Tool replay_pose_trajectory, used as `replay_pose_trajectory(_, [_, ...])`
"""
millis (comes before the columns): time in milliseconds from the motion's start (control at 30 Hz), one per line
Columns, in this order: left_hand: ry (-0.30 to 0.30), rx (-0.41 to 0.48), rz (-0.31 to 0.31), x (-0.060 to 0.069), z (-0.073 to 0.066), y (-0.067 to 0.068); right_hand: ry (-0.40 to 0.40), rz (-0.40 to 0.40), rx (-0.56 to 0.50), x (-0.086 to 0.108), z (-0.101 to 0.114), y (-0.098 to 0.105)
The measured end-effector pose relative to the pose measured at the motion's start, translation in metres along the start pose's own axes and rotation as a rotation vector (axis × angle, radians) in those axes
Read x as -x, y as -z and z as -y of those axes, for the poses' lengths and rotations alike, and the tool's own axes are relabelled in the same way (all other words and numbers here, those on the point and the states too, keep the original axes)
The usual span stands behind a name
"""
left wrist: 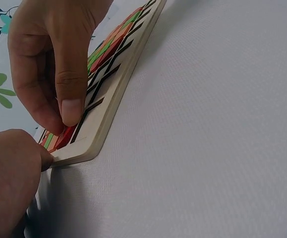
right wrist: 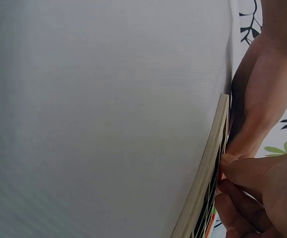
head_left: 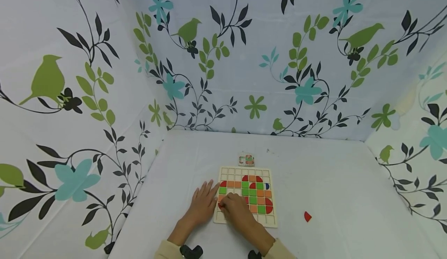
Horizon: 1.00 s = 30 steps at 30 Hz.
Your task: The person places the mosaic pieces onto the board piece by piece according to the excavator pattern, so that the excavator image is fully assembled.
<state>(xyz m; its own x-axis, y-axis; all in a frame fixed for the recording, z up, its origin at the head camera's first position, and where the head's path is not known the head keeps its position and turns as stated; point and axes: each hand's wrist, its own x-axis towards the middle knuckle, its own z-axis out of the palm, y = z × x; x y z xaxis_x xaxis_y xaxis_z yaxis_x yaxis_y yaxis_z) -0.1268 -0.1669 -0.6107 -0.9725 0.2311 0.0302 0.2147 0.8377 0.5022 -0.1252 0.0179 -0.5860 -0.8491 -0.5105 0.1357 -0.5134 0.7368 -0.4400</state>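
Note:
A pale wooden grid board [head_left: 274, 220] lies on the white table, its cells partly filled with red, orange and green pieces and one blue one. My left hand [head_left: 203, 202] rests along the board's left edge with fingers straight. Over the board's lower left, my right hand [head_left: 239, 210] has its thumb and fingers curled down and pinches a red piece [left wrist: 68, 135] at a cell near the edge. That piece is mostly covered by the fingertips, so its full shape is hidden. The hand also hides several cells in the middle.
A loose red quarter-circle piece [head_left: 307, 216] lies on the table to the right of the board. Behind the board sits a small card [head_left: 246, 159] with a coloured pattern. Patterned cloth [head_left: 223, 57] stands around the back and sides of the table.

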Motion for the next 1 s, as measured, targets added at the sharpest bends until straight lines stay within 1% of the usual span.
replay_pose_trajectory(300, [-0.005,-0.001,0.005,-0.002,0.0,0.0,0.001,-0.031,0.025,0.002,-0.001,-0.001])
replay_pose_trajectory(533, [-0.004,-0.004,0.004,-0.003,0.001,0.001,-0.002,-0.041,0.022,0.001,0.0,0.001])
replay_pose_trajectory(633, [-0.001,-0.001,0.006,-0.002,0.0,0.001,-0.015,-0.046,0.02,0.004,-0.001,0.005])
replay_pose_trajectory(733, [0.001,0.005,0.004,-0.002,0.0,0.001,-0.057,-0.051,-0.026,0.012,-0.006,0.016])
replay_pose_trajectory(833, [0.013,0.01,0.008,-0.001,0.0,0.001,-0.105,-0.06,-0.098,0.021,-0.019,0.034])
replay_pose_trajectory(933, [0.027,0.021,0.016,-0.001,0.001,0.0,-0.197,-0.055,-0.145,0.034,-0.039,0.059])
replay_pose_trajectory(1000, [0.029,0.031,0.016,0.0,0.001,0.0,-0.283,-0.038,-0.135,0.045,-0.057,0.076])
